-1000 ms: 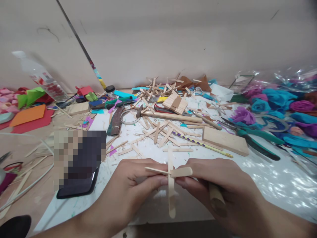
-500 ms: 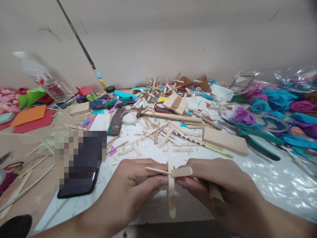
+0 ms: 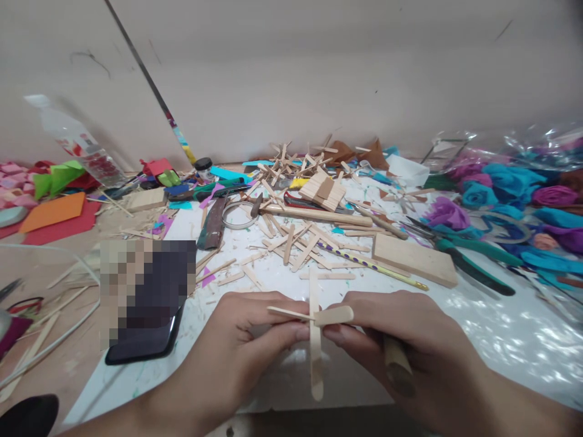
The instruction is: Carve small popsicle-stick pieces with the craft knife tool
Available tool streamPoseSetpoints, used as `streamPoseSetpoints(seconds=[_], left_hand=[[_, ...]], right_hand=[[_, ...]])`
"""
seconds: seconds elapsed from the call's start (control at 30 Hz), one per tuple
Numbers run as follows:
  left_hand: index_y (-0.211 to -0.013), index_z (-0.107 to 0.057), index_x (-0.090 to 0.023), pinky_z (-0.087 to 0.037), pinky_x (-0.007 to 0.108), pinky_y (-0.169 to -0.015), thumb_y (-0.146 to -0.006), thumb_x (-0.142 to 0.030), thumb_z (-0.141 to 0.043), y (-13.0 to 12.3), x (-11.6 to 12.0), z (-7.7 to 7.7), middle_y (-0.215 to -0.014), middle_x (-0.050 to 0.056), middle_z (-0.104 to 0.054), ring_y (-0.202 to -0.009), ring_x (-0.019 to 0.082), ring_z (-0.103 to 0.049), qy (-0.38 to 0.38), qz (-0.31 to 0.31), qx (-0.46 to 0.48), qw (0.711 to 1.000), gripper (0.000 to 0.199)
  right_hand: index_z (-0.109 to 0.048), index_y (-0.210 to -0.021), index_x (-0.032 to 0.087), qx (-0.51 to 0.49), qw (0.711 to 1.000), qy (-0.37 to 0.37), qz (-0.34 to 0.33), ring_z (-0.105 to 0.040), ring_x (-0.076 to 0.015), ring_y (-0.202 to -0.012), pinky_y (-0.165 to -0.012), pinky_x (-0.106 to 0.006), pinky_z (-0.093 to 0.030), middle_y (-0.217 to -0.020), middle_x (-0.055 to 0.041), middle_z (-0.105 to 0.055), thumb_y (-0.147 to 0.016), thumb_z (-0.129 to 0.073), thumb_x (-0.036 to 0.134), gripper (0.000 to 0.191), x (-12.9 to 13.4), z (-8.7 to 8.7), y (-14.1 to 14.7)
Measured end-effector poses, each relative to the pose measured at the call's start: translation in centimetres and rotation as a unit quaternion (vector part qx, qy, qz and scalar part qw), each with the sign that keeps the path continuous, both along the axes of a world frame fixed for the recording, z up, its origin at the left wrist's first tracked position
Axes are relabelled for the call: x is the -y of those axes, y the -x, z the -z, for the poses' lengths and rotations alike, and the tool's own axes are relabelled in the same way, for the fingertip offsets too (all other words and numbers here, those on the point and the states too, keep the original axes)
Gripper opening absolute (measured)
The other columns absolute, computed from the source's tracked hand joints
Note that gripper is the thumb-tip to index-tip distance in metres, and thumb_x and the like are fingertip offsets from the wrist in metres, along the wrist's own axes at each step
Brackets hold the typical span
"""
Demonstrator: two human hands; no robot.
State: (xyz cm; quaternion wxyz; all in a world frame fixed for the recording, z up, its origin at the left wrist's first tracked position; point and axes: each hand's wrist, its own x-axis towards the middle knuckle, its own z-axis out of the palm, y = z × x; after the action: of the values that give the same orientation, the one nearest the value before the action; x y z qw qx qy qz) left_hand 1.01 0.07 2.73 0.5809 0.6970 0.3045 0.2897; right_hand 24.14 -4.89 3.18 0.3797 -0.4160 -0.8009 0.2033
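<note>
Crossed wooden sticks [image 3: 316, 358] are held between both hands at the lower centre, one long stick upright in the picture and shorter pieces meeting it at its middle. My left hand [image 3: 246, 346] pinches them from the left, thumb and forefinger at the joint. From the right, my right hand [image 3: 410, 340] pinches the same joint. A round wooden handle [image 3: 398, 364] is also tucked in my right hand, its other end hidden by the fingers. Just beyond the hands, loose flat sticks [image 3: 310, 249] lie scattered on the white sheet [image 3: 273, 388].
A phone [image 3: 150, 328] lies at left, partly pixelated. Further back are a hammer [image 3: 319, 214], a spotted pencil [image 3: 373, 265] and a tape ring [image 3: 239, 226]. A wood block [image 3: 414, 260], green-handled pliers [image 3: 476, 267] and paper flowers [image 3: 501, 188] are at right; a bottle [image 3: 86, 149] leans at back left.
</note>
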Motion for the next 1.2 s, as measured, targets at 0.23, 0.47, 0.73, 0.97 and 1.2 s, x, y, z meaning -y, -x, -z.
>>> streamPoseSetpoints(seconds=[0.23, 0.47, 0.73, 0.97, 1.2], left_hand=[[-0.121, -0.085, -0.041, -0.053, 0.016, -0.086, -0.105, -0.021, -0.072, -0.1, -0.1, -0.2, -0.109, -0.005, -0.085, -0.095, 0.012, -0.076, -0.018, 0.011, -0.013, 1.000, 0.029], [-0.109, -0.089, -0.035, -0.055, 0.021, -0.089, -0.102, -0.021, -0.073, 0.0, 0.0, -0.1, -0.109, -0.003, -0.085, -0.097, 0.015, -0.076, -0.011, -0.029, -0.031, 0.999, 0.023], [-0.108, -0.085, -0.029, -0.058, 0.026, -0.084, -0.095, -0.025, -0.079, 0.3, -0.6, -0.7, -0.104, -0.001, -0.083, -0.091, 0.016, -0.074, -0.066, -0.156, -0.084, 0.982, 0.015], [-0.095, -0.081, -0.021, -0.049, 0.029, -0.081, -0.103, -0.016, -0.064, 0.6, -0.3, 0.9, -0.093, 0.001, -0.076, -0.089, 0.016, -0.069, -0.227, -0.022, -0.171, 0.958, 0.019], [-0.105, -0.079, -0.021, -0.041, 0.035, -0.080, -0.105, -0.014, -0.051, 0.9, -0.1, 3.0, -0.099, 0.005, -0.070, -0.091, 0.021, -0.061, -0.309, 0.061, -0.249, 0.916, 0.028]], right_hand=[[-0.075, -0.092, 0.023, 0.002, 1.000, 0.013, -0.014, -0.055, -0.0117, -0.056, -0.051, -0.025, -0.040, -0.067, 0.0023, -0.065, -0.104, -0.060, 0.016, 0.021, -0.1, 0.2, -0.1], [-0.079, -0.088, 0.024, 0.003, 1.000, 0.026, 0.012, -0.061, -0.0132, -0.053, -0.052, -0.025, -0.046, -0.065, 0.0013, -0.070, -0.104, -0.064, 0.019, 0.023, -0.4, -0.3, 0.0], [-0.084, -0.084, 0.025, 0.022, 0.978, 0.051, 0.201, -0.076, -0.0208, -0.069, -0.060, -0.030, -0.056, -0.085, -0.0025, -0.086, -0.096, -0.073, 0.031, 0.017, -2.7, -0.2, -1.8], [-0.085, -0.093, 0.024, -0.034, 0.954, 0.023, 0.298, -0.076, -0.0257, -0.076, -0.060, -0.035, -0.056, -0.086, -0.0055, -0.083, -0.093, -0.077, 0.034, 0.013, -4.0, -0.1, -3.0], [-0.088, -0.089, 0.032, -0.201, 0.953, 0.138, 0.180, -0.074, -0.0265, -0.081, -0.064, -0.037, -0.058, -0.090, -0.0078, -0.082, -0.105, -0.061, 0.053, 0.037, -0.8, -1.5, -2.0]])
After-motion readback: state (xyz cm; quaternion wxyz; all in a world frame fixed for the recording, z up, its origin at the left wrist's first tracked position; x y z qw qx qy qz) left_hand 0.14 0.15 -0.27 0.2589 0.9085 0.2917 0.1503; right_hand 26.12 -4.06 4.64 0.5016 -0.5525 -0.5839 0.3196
